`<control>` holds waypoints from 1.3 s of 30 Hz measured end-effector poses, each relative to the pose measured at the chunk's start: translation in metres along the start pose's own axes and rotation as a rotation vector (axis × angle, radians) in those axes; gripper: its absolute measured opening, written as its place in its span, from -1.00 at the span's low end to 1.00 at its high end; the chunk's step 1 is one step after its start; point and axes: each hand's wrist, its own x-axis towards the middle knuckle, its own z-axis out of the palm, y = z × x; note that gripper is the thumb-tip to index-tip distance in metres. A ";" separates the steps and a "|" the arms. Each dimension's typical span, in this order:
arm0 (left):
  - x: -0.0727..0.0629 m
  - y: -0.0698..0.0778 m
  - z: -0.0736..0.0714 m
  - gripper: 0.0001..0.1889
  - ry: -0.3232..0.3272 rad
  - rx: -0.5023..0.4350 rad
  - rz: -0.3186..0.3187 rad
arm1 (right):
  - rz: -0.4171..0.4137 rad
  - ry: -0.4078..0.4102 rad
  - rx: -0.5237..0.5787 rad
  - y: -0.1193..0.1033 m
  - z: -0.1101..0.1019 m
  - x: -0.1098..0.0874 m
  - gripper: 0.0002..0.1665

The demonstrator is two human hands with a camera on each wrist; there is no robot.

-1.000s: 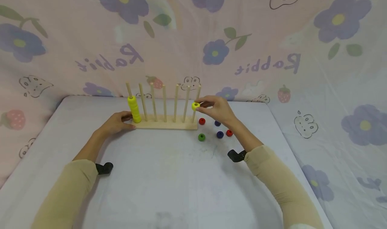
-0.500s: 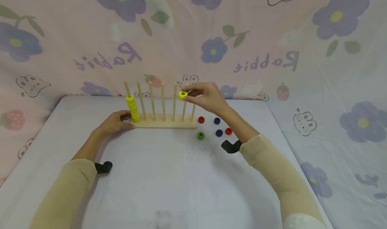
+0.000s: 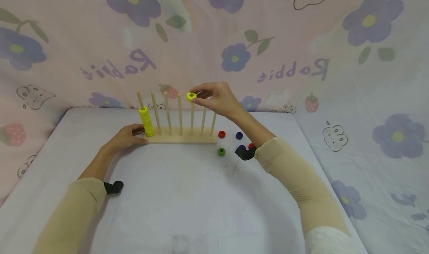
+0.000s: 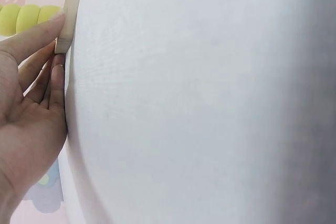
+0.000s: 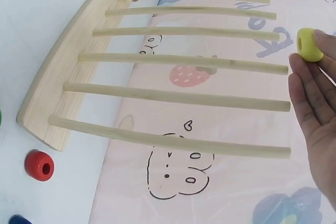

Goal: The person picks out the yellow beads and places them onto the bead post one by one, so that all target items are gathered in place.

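Note:
A wooden peg rack (image 3: 182,139) with several upright pegs stands toward the back of the table. Yellow beads (image 3: 146,121) fill most of its leftmost peg, whose top stays bare. At that end my left hand (image 3: 124,136) grips the base; in the left wrist view the thumb lies on the base and other fingers are at its end. My right hand (image 3: 216,97) pinches a single yellow bead (image 5: 310,45) between thumb and fingers. That bead is in the air near the peg tops, right of the middle, and off any peg in the right wrist view.
Right of the rack lie loose beads: a red bead (image 3: 222,134), a green bead (image 3: 221,152), a blue bead (image 3: 239,136), and another red and blue one partly hidden by the black wrist mount (image 3: 246,154). A printed cloth (image 3: 201,41) hangs behind the white table (image 3: 181,194).
My right hand has carried the yellow bead up and to the left, from the rightmost peg past the neighbouring one. The left hand has stayed at the rack's end.

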 end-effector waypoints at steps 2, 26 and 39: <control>-0.001 -0.001 0.001 -0.16 -0.003 -0.001 -0.001 | -0.002 -0.003 -0.010 0.001 0.002 0.004 -0.70; -0.003 -0.004 0.007 -0.19 0.011 -0.023 0.022 | -0.034 -0.095 -0.094 -0.003 0.031 0.050 -0.69; -0.003 0.001 0.000 -0.21 0.017 -0.009 0.018 | 0.027 -0.129 -0.044 -0.011 0.049 0.075 -0.68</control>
